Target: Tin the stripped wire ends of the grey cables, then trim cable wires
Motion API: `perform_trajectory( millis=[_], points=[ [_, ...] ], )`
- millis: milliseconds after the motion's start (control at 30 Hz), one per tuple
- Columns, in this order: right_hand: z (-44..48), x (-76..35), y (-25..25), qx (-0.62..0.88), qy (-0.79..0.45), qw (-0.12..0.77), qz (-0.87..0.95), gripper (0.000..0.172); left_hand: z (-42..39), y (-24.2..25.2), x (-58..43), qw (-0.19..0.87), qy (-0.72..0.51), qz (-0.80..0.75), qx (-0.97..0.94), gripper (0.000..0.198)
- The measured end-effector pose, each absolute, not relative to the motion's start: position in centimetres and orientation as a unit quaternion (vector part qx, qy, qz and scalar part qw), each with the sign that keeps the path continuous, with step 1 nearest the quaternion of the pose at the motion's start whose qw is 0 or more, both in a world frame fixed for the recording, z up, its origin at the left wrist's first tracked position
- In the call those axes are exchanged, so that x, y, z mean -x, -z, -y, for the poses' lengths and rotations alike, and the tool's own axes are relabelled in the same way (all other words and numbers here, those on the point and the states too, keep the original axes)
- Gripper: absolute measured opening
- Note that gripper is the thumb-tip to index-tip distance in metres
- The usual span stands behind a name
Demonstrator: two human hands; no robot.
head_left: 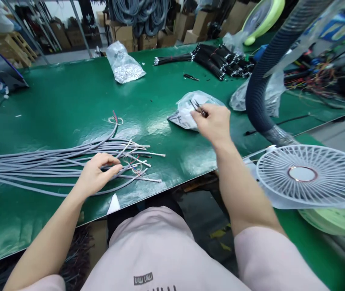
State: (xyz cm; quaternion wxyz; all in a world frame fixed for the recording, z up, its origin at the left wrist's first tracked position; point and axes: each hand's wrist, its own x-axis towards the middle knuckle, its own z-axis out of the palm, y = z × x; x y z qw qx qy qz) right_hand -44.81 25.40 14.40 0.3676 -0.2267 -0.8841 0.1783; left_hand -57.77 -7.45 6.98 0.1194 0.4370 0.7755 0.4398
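A bundle of grey cables (pixel 48 161) lies across the left of the green table (pixel 54 109), its stripped ends with white strands and thin coloured wires pointing right. My left hand (pixel 99 171) rests at these cable ends, thumb and fingers curled around a grey cable. My right hand (pixel 213 121) is raised over a clear plastic bag (pixel 187 111), with dark tweezers (pixel 199 108) gripped between thumb and fingers, their tips pointing up and left. What the bag holds is hard to make out.
Behind are a bag of small silvery parts (pixel 127 68), black cable bundles (pixel 211 58) and a black pen-like tool (pixel 191 76). At the right, a dark flexible hose (pixel 257 89) curves down near a white fan (pixel 312 173). The table's front edge runs before my body.
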Motion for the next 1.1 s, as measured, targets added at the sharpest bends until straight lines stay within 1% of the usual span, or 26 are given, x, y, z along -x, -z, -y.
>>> perform_trajectory(
  millis=[100,167,200,233,300,367,433,533,633,700,767,867,933,1000,1100],
  points=[
    [-29.5,44.5,-15.6,0.273,-0.118,0.394,0.87,0.026,7.6,-5.5,57.3,0.122,-0.32,-0.803,-0.488,0.032],
    [-28.7,43.7,-16.3,0.261,-0.133,0.414,0.862,0.019,7.2,-4.8,57.0,0.113,-0.293,-0.8,-0.512,0.026],
    [-27.3,43.2,-16.5,0.246,-0.161,0.412,0.863,0.014,7.0,-4.6,56.8,0.109,-0.295,-0.797,-0.516,0.022],
    [-25.4,42.6,-16.5,0.227,-0.199,0.401,0.865,0.014,6.8,-4.5,56.8,0.107,-0.307,-0.793,-0.515,0.019],
    [-21.0,41.3,-15.8,0.174,-0.295,0.353,0.871,0.017,6.8,-4.4,56.8,0.106,-0.357,-0.783,-0.498,0.015],
    [-16.5,40.5,-14.4,0.085,-0.365,0.293,0.88,0.01,6.9,-4.6,56.8,0.099,-0.423,-0.771,-0.465,0.013],
    [-12.8,40.3,-12.3,-0.014,-0.376,0.249,0.893,0.009,7.2,-4.7,56.8,0.085,-0.477,-0.757,-0.437,0.011],
    [-9.6,41.6,-9.4,-0.086,-0.336,0.252,0.903,0.017,7.4,-4.8,56.6,0.056,-0.519,-0.74,-0.424,0.008],
    [-8.5,43.4,-7.9,-0.074,-0.313,0.274,0.906,0.016,7.5,-4.8,56.4,0.028,-0.535,-0.723,-0.435,0.006],
    [-8.3,44.3,-7.7,-0.044,-0.342,0.273,0.898,0.017,7.6,-4.8,56.4,0.018,-0.541,-0.71,-0.451,0.005],
    [-8.3,45.1,-7.9,0.007,-0.415,0.245,0.876,0.021,7.6,-4.7,56.5,0.012,-0.546,-0.693,-0.471,0.005],
    [-8.1,45.9,-8.1,0.092,-0.578,0.143,0.798,0.026,7.7,-4.5,56.6,-0.001,-0.55,-0.663,-0.508,0.004],
    [-7.9,46.4,-8.0,0.118,-0.663,0.102,0.732,0.027,7.9,-4.4,56.6,0.0,-0.548,-0.651,-0.525,0.005],
    [-7.8,46.7,-7.8,0.125,-0.708,0.112,0.686,0.029,8.1,-4.5,56.6,0.017,-0.526,-0.663,-0.533,0.006],
    [-8.3,47.3,-8.1,0.142,-0.74,0.145,0.642,0.03,8.4,-5.0,57.2,0.031,-0.452,-0.705,-0.545,0.015]
  ],
)
